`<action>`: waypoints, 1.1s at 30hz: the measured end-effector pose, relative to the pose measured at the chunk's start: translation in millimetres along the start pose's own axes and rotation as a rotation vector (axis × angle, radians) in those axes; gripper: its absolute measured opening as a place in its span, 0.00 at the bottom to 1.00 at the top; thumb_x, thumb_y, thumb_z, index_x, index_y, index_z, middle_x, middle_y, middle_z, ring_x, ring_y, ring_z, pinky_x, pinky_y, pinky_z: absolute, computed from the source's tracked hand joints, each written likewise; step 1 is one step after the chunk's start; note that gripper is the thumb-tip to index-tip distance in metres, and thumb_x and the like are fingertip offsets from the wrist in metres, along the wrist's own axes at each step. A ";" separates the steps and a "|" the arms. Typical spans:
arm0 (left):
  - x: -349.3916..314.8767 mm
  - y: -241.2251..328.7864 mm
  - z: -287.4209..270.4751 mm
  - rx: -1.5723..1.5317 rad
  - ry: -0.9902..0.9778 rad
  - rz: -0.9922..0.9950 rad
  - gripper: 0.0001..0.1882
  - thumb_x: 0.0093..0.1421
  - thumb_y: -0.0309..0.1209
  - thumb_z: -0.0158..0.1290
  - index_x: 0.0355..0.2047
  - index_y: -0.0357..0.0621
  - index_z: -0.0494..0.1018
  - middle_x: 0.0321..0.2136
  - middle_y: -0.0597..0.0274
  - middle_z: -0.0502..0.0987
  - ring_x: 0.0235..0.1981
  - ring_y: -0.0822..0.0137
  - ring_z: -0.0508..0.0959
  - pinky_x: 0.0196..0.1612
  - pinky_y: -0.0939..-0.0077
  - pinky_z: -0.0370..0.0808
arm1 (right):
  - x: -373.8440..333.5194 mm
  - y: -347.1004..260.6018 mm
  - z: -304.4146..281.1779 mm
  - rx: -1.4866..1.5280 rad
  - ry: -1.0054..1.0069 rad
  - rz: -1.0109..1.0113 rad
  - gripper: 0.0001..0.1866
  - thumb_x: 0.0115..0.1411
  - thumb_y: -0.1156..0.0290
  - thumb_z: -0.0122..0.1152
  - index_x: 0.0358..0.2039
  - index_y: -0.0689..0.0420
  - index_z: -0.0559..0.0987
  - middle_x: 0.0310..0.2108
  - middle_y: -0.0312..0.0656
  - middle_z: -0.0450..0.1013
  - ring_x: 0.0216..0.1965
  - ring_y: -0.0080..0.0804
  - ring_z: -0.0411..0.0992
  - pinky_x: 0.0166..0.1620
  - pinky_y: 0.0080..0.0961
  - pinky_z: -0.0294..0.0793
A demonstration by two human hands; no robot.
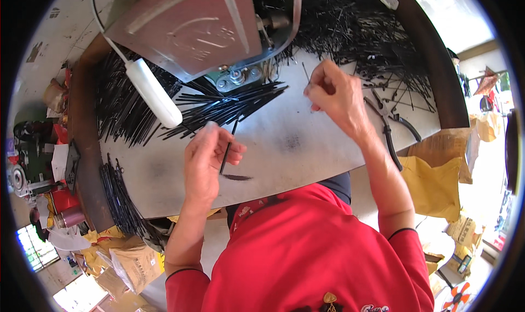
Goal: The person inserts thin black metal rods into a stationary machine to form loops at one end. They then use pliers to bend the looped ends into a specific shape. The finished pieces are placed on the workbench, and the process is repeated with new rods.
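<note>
My left hand (206,156) is closed around a slim black rod (226,154), which stands tilted in its fingers near the front of the table. The rod's upper end points toward a pile of similar black rods (219,107). To the right, my right hand (338,98) is raised above the table with thumb and fingers pinched together. A thin greyish pin (305,71) sticks up from that pinch; its lower end is hidden by the fingers. Beyond both hands stands a reddish-brown machine (191,33), with a metal fitting (236,76) at its base.
A white-handled lever (153,93) hangs left of the machine. Pliers (389,123) with black handles lie at the right. Black rods with small ends (355,30) heap up at the back right, more rods (117,197) at the left edge. A raised rim (437,60) borders the table.
</note>
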State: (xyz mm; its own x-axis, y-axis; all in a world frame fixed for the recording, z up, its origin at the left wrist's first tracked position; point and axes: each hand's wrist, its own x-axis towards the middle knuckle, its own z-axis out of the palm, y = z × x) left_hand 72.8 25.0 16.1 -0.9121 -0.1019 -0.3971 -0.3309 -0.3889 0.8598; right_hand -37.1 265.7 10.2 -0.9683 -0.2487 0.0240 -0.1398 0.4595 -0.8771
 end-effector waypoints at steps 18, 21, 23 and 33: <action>68.0 -1.3 18.1 -0.106 0.055 0.149 0.15 0.61 0.23 0.51 0.50 0.39 0.70 0.31 0.66 0.75 0.27 0.80 0.69 0.25 0.90 0.62 | 1.1 -23.1 81.0 -0.385 0.067 -0.356 0.11 0.59 0.67 0.57 0.42 0.51 0.78 0.21 0.49 0.75 0.20 0.45 0.74 0.24 0.39 0.73; 69.2 -0.5 14.4 -0.118 0.040 0.139 0.15 0.61 0.23 0.52 0.50 0.38 0.70 0.31 0.65 0.75 0.26 0.80 0.69 0.24 0.90 0.62 | -1.9 -28.8 79.4 -0.436 0.084 -0.347 0.10 0.59 0.67 0.56 0.42 0.52 0.77 0.17 0.46 0.73 0.19 0.43 0.74 0.23 0.37 0.73; 69.2 0.8 13.2 -0.126 0.030 0.129 0.15 0.61 0.23 0.52 0.49 0.38 0.70 0.31 0.64 0.75 0.26 0.80 0.69 0.23 0.91 0.61 | -1.3 -30.1 78.4 -0.426 0.080 -0.350 0.10 0.57 0.70 0.54 0.40 0.55 0.75 0.19 0.46 0.75 0.19 0.44 0.74 0.22 0.38 0.72; 67.0 8.2 12.0 -0.083 -0.002 0.113 0.15 0.61 0.24 0.52 0.49 0.38 0.71 0.30 0.63 0.76 0.25 0.81 0.69 0.23 0.92 0.61 | 1.2 -29.2 81.0 -0.402 0.103 -0.328 0.10 0.60 0.67 0.55 0.42 0.54 0.77 0.16 0.46 0.72 0.19 0.44 0.74 0.23 0.37 0.72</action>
State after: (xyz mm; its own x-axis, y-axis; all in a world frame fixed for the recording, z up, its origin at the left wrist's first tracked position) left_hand 6.0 26.0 0.4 -0.9429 -0.1469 -0.2988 -0.2055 -0.4493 0.8694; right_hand -17.3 183.0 -3.0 -0.8727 -0.3584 0.3315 -0.4878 0.6672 -0.5629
